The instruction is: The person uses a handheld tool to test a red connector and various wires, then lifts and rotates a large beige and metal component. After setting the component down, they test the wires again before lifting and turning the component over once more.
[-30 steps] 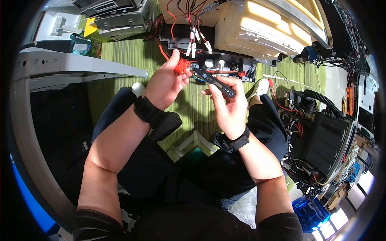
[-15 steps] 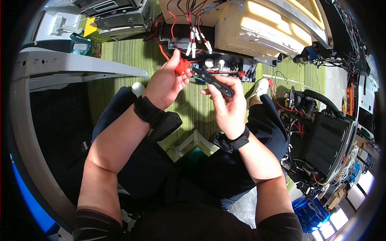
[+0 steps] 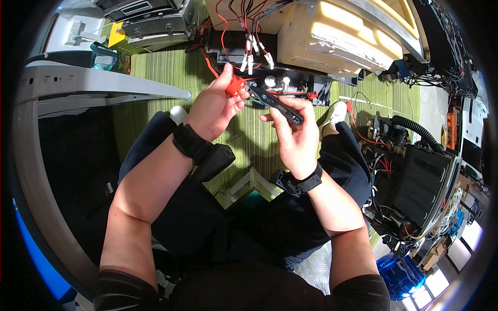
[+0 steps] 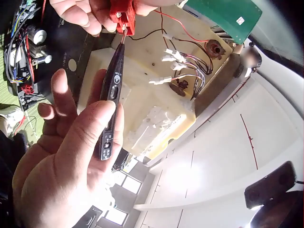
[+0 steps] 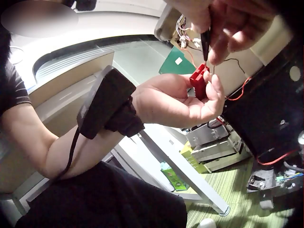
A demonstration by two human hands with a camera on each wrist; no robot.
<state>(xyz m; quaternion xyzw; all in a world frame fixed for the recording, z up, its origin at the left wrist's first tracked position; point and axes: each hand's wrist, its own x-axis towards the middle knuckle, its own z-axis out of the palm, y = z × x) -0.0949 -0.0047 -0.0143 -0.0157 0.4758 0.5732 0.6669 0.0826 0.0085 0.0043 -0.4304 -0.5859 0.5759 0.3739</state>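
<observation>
My left hand holds a red plastic plug connector between thumb and fingers, with metal contacts showing in its openings. A red cable runs up behind this hand. From the right, my right hand pinches a black pen-shaped electrical tester between thumb and fingers. In the left wrist view, the thin metal tip of the tester is at an opening of the red connector. The right wrist view shows the connector upright in the left fingers, with the tester's tip over it.
White wire connectors hang on red and black leads just beyond the hands. Behind them stands a yellowish plastic tank. A grey metal beam lies to the left, and a black machine with hoses to the right.
The tester tilts slightly in my right hand, first one way, then back. My left hand and the red connector stay in place.
</observation>
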